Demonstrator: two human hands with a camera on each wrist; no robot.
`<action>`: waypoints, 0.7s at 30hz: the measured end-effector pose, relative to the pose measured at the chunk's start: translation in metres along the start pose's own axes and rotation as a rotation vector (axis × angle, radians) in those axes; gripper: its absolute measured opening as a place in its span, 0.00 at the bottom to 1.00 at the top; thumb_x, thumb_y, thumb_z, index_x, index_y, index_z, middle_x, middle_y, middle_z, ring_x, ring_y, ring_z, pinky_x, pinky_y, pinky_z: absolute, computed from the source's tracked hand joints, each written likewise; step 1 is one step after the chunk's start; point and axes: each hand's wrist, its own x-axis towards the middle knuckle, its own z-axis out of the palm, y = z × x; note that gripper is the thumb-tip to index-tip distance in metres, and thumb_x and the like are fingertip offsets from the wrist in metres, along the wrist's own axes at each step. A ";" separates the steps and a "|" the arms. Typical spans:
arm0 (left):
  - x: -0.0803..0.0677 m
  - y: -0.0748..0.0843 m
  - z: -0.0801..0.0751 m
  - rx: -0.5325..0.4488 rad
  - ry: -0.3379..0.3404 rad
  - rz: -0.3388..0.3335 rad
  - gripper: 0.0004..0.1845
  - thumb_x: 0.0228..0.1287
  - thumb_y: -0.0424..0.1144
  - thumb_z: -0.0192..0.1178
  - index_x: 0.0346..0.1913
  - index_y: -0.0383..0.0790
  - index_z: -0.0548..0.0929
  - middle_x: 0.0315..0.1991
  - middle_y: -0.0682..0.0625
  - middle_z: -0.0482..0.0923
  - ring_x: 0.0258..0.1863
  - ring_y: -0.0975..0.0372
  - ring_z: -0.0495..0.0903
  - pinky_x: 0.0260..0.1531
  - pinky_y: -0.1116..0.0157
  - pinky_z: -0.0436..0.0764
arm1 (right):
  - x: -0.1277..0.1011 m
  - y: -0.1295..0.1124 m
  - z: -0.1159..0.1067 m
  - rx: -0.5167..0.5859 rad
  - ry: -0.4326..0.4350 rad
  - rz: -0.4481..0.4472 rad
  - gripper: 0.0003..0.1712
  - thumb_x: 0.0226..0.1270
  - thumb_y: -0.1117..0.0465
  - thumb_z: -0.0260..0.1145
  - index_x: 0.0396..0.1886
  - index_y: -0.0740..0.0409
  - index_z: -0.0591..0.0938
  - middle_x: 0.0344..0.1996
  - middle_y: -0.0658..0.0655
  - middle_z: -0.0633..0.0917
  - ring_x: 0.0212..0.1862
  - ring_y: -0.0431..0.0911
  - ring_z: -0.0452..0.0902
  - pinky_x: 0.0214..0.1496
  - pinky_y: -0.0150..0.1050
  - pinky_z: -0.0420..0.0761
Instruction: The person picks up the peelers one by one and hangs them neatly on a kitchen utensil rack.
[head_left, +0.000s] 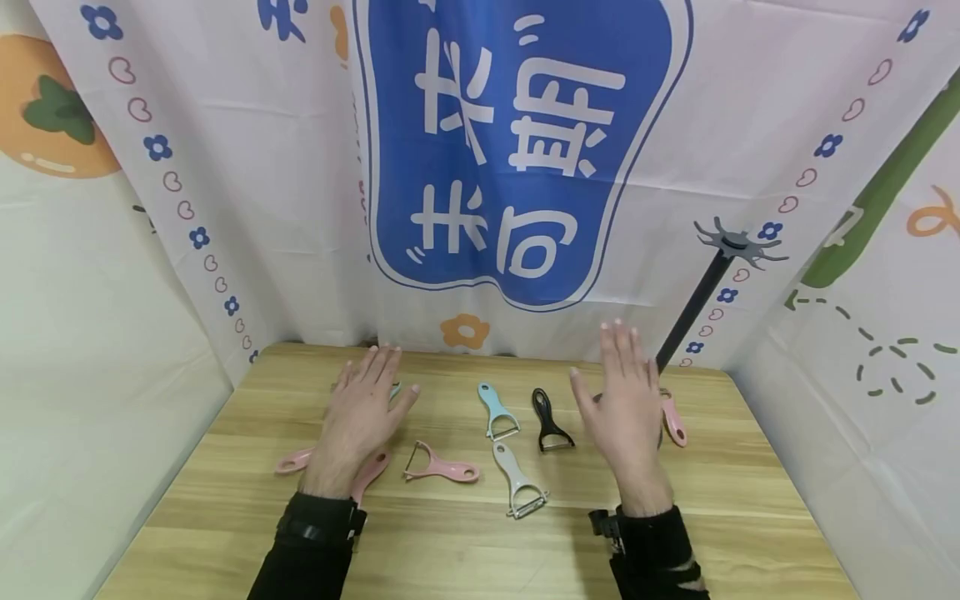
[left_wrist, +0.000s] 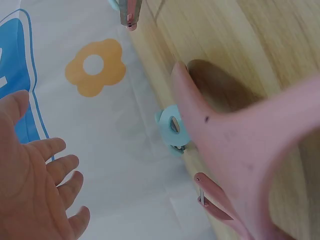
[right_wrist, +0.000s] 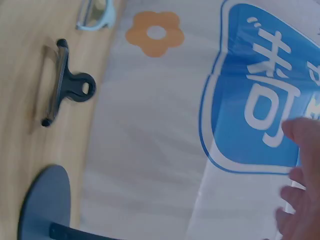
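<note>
My left hand [head_left: 363, 412] is held with fingers straight over the left part of the table, nothing in its grasp. Under its wrist lie a pink peeler [head_left: 371, 475] and another pink one [head_left: 294, 461], both partly hidden; a light blue peeler [left_wrist: 174, 127] shows beyond them. My right hand [head_left: 622, 408], fingers extended and holding nothing, hovers right of a black peeler [head_left: 550, 421]. Between the hands lie a light blue peeler [head_left: 497, 412], a pale grey peeler [head_left: 517, 479] and a pink peeler [head_left: 442, 468]. Beyond the right hand is one more pink peeler [head_left: 673, 419].
A black stand [head_left: 693, 308] with a claw-like top rises behind my right hand; its round base [right_wrist: 45, 205] sits on the wooden table [head_left: 450, 554]. A printed white curtain [head_left: 300, 208] hangs along the table's back edge.
</note>
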 end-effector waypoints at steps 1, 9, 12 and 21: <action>0.000 0.000 0.000 0.001 0.001 0.000 0.44 0.96 0.62 0.49 0.95 0.34 0.58 0.96 0.32 0.56 0.97 0.36 0.55 0.97 0.30 0.52 | 0.000 0.001 -0.003 0.019 0.042 0.009 0.51 0.91 0.41 0.65 0.99 0.53 0.56 0.99 0.58 0.53 0.99 0.65 0.47 1.01 0.73 0.49; -0.001 0.001 -0.002 0.003 -0.004 0.002 0.44 0.96 0.62 0.49 0.95 0.34 0.58 0.96 0.32 0.56 0.97 0.36 0.55 0.97 0.30 0.52 | 0.003 0.028 -0.021 0.185 0.352 0.112 0.53 0.88 0.50 0.69 1.00 0.53 0.53 1.00 0.59 0.51 0.99 0.66 0.45 1.01 0.73 0.49; -0.001 0.000 -0.003 -0.004 -0.009 0.000 0.44 0.96 0.62 0.49 0.96 0.34 0.57 0.96 0.33 0.55 0.97 0.36 0.53 0.98 0.30 0.50 | 0.006 0.040 -0.027 0.310 0.344 0.194 0.56 0.88 0.54 0.72 1.01 0.53 0.49 1.00 0.62 0.49 0.99 0.68 0.45 1.01 0.72 0.52; 0.000 -0.009 -0.010 0.020 -0.043 -0.027 0.45 0.96 0.62 0.50 0.96 0.34 0.55 0.97 0.32 0.50 0.98 0.35 0.51 0.98 0.30 0.48 | 0.012 0.069 -0.020 0.570 0.187 0.358 0.60 0.85 0.61 0.76 1.01 0.54 0.48 0.97 0.66 0.60 0.95 0.69 0.60 0.95 0.71 0.67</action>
